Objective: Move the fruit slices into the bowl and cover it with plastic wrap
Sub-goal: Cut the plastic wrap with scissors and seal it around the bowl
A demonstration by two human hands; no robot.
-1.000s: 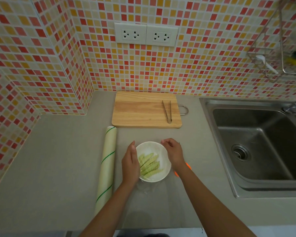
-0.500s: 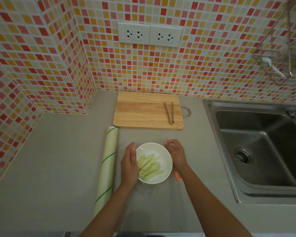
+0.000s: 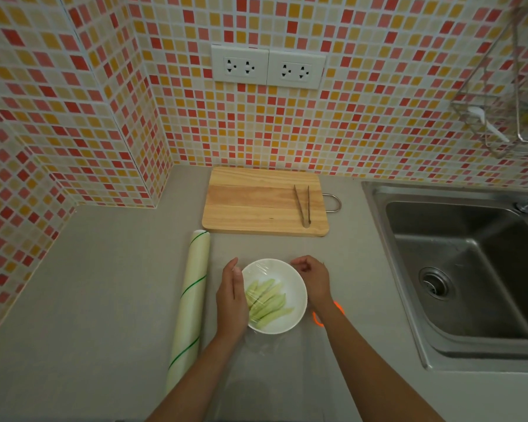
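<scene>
Flanking wrapped bowl (image 3: 282, 278): left hand (image 3: 230, 303) fingers straight against rim; right hand (image 3: 314, 280) fingers curled, grasp unclear.

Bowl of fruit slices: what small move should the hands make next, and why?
Probably press the film down around the bowl's rim. The fruit slices are inside, wrap lies over them, and left hand and right hand flank the bowl.

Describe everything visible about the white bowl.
The round white bowl, glossy like ceramic, sits upright on the grey counter, nearer than the wooden cutting board. Pale green fruit slices lie inside. Clear plastic wrap glints across its top. The left hand, fingers straight, rests along its left rim; the right hand curls at its right rim.
</scene>
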